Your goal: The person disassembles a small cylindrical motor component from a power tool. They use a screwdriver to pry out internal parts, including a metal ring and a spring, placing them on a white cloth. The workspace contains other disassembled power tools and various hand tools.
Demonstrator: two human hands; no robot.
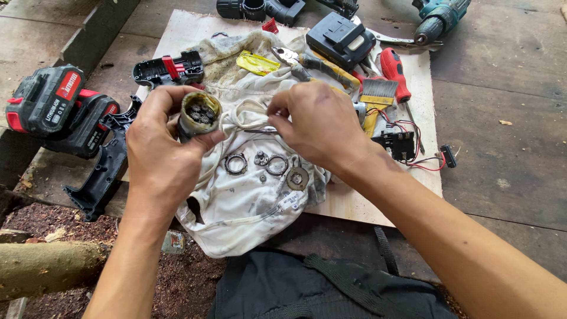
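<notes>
Greasy cylindrical gear housing (pixel 199 115) clamped in left hand (pixel 159 156), open end up, held above stained white cloth (pixel 248 201). Right hand (pixel 319 127) just beside housing, thumb and fingertips pinched together on a small part too tiny to identify. Directly below on cloth: two ring gears (pixel 236 163), small gears and a round washer plate (pixel 297 178), lying close together. Cloth spread on plywood board (pixel 354 204). On board beyond hands: pliers (pixel 301 62), paintbrush (pixel 378 94), red-handled screwdriver (pixel 394 72), black battery pack (pixel 341 39), wired switch (pixel 401 145). Left of board: black tool shell halves (pixel 103 171) and two red-and-black batteries (pixel 59 109). Teal drill (pixel 440 18) at far right.
</notes>
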